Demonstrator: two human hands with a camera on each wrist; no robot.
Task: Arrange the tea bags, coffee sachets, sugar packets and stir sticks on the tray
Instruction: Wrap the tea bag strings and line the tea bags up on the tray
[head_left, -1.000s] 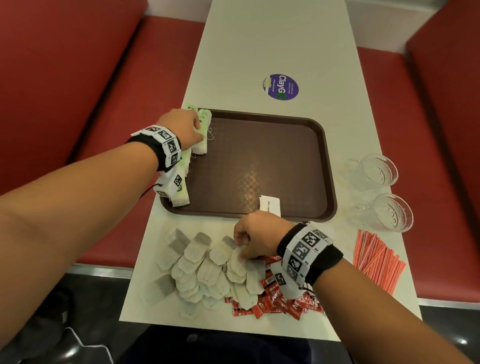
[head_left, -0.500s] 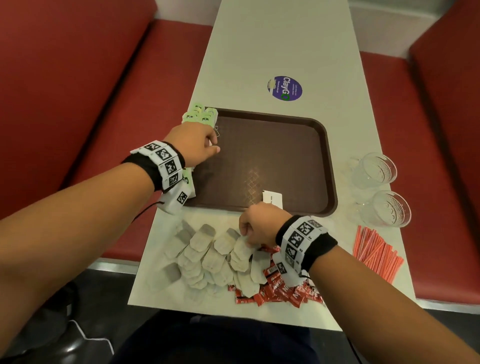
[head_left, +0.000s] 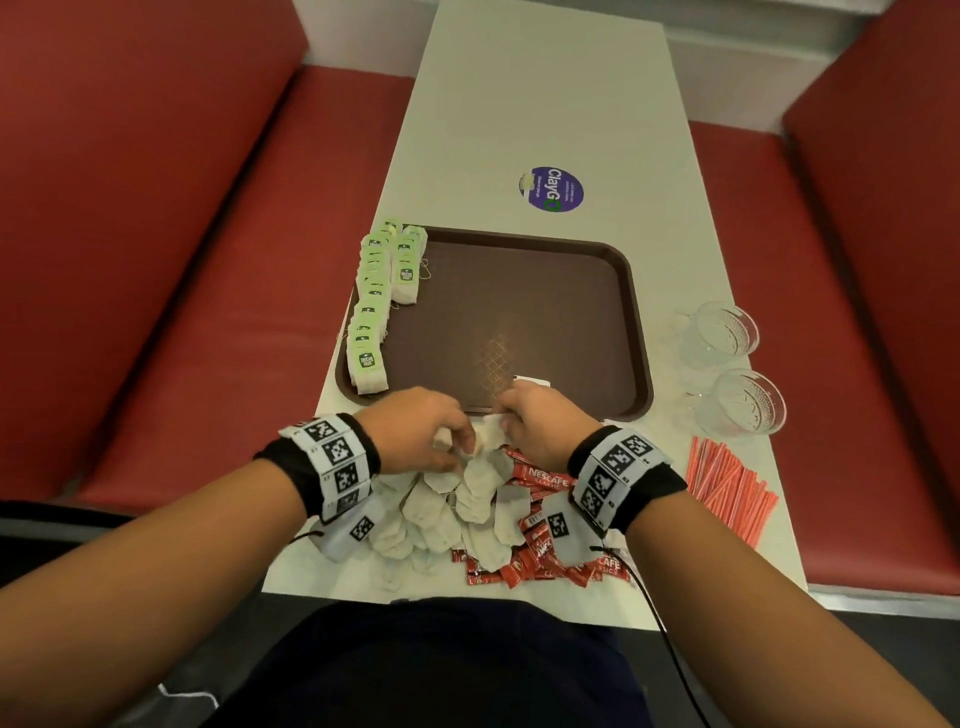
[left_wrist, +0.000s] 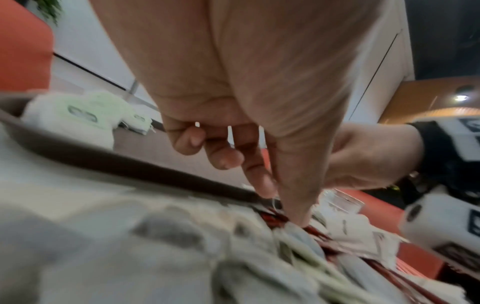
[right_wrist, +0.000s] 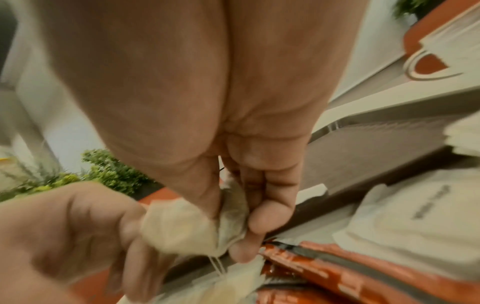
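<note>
Your left hand (head_left: 415, 431) and right hand (head_left: 540, 423) both pinch tea bags (right_wrist: 182, 224) over the loose pile (head_left: 457, 514) on the worktop (head_left: 519, 104), just before the tray (head_left: 519, 312). Tagged tea bags (head_left: 371, 312) line its left edge, long axis running away from you.

I note a pale counter (head_left: 545, 93) running away from me between two red benches (head_left: 197, 291). A round purple sticker (head_left: 551, 190) lies flat on the counter just beyond the brown edge at its middle. Two clear glass cups (head_left: 727, 332) stand side by side near the counter's right edge, one nearer me than the other. Green plants (right_wrist: 109, 170) show in the right wrist view, blurred. I see a dark garment (head_left: 457, 665) at the near edge.
</note>
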